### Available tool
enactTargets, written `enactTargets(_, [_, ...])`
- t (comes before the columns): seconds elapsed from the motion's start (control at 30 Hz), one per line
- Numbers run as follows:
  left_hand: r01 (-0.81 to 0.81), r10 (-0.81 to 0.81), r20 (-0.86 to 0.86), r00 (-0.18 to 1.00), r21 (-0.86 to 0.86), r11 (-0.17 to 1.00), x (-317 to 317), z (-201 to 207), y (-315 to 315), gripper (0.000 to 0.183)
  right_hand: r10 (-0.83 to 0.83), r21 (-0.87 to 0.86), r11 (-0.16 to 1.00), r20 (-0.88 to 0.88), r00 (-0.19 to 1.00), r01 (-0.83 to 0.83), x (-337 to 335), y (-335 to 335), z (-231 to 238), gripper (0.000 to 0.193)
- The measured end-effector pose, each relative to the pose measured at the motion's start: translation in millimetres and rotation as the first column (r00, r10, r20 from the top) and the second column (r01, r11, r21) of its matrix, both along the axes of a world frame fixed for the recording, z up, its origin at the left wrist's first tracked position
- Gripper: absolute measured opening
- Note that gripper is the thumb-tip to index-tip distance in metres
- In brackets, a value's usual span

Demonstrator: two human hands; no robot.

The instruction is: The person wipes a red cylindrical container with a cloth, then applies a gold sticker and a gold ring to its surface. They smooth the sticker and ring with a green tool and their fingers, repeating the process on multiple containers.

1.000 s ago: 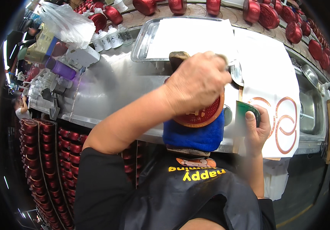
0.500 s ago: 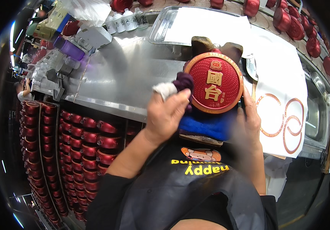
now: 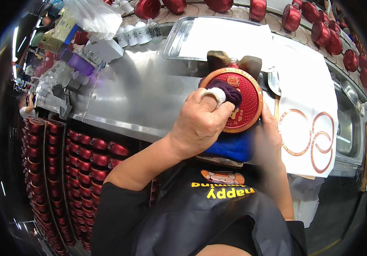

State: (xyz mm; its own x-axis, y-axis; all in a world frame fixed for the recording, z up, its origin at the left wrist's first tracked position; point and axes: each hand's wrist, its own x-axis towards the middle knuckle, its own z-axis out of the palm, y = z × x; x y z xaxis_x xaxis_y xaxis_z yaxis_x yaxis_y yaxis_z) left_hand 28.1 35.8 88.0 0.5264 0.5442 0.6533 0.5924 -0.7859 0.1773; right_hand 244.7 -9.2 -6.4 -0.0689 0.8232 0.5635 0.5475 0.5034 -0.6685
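A round, flat red bottle (image 3: pixel 248 100) with an orange ring round its rim and gold raised lettering lies face up in front of me. Its neck points away, between two dark worn blocks (image 3: pixel 250 66), and a blue cloth (image 3: pixel 230 145) shows under its near edge. My left hand (image 3: pixel 202 121) is closed round a dark purple cloth (image 3: pixel 229 91) with a white part wrapped at the fingers, and presses it on the bottle's face, covering part of the lettering. My right hand (image 3: pixel 269 134) holds the bottle's right edge; it is partly blurred and a smear hides the wrist.
White sheets with orange ring strips (image 3: pixel 295 132) lie to the right, beside a sink (image 3: pixel 349 115). A metal tray (image 3: pixel 173 45) with white paper stands behind, near small white bottles (image 3: pixel 141 33). More red bottles line a curved conveyor (image 3: pixel 273 25) and fill racks (image 3: pixel 91 160) at left.
My left hand has moved right with the purple cloth, from beside the bottle's left edge onto its face. The right hand stays at the bottle's right edge. Red bottles on the conveyor have shifted.
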Motion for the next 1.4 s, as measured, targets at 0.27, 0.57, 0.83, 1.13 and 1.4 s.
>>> enactTargets(0.27, [0.088,-0.089,-0.054,0.995,-0.014,0.996,10.3,2.4,5.9,0.005,-0.011,-0.139,0.990,0.031,0.999,0.015,1.1,3.4,1.9,0.067])
enactTargets(0.57, [0.095,-0.100,-0.055,0.993,-0.087,0.992,3.5,5.0,3.4,0.005,-0.007,-0.070,0.997,0.052,0.999,0.011,-0.4,-0.7,4.4,0.068])
enactTargets(0.83, [-0.043,0.041,-0.021,0.999,-0.116,0.992,-8.4,22.8,24.9,0.006,0.018,-0.101,0.995,0.035,0.999,-0.015,3.1,5.1,-1.6,0.069])
enactTargets(1.13, [0.107,-0.111,-0.058,0.992,-0.068,0.992,5.5,22.6,40.7,0.010,0.036,-0.124,0.992,0.041,0.999,-0.031,5.9,3.6,2.4,0.069])
enactTargets(1.4, [0.114,-0.115,-0.030,0.993,-0.032,0.993,7.7,10.4,5.6,0.007,0.064,-0.144,0.988,0.039,0.997,-0.058,6.5,0.4,2.2,0.070])
